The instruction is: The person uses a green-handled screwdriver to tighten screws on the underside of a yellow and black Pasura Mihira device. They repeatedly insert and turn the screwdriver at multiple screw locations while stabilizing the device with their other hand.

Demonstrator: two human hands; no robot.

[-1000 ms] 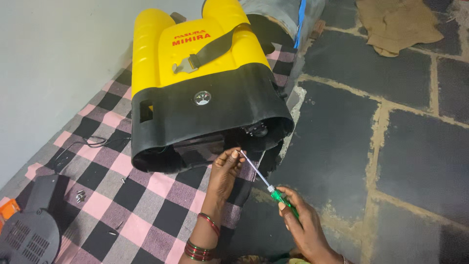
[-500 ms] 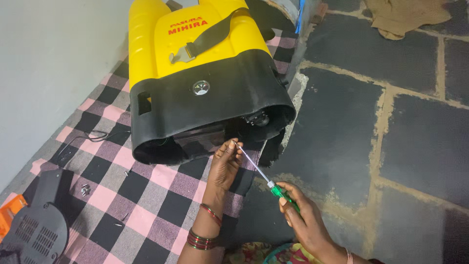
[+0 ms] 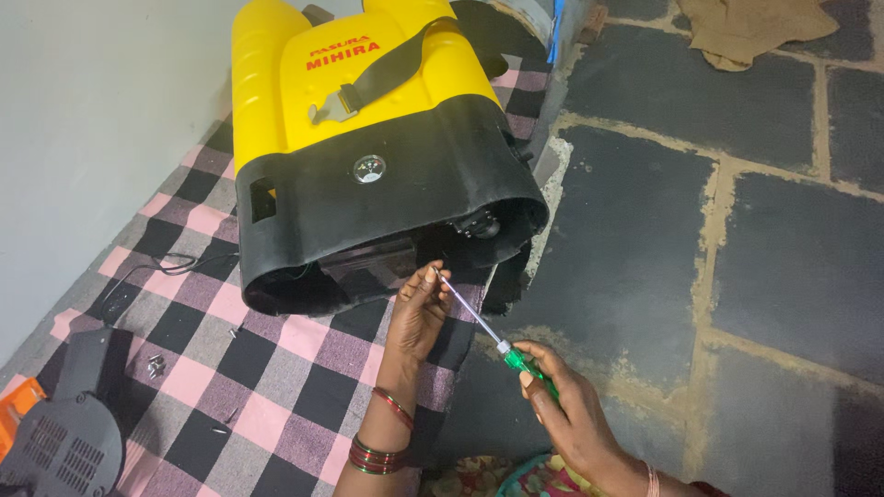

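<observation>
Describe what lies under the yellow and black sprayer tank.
The sprayer tank lies on a pink, black and grey checked cloth spread over the dark stone floor. Whatever sits beneath the tank itself is covered.

Pink, black and grey checked cloth [image 3: 276,405] spread over dark stone-tiled floor [image 3: 737,230]. On cloth's near left corner, round black vented plastic cover [image 3: 60,442]; just beside it, orange plastic piece [image 3: 14,410]. Beyond cloth's far right edge, crumpled brown rag [image 3: 750,28]. Left of cloth, pale wall [image 3: 92,110].
</observation>
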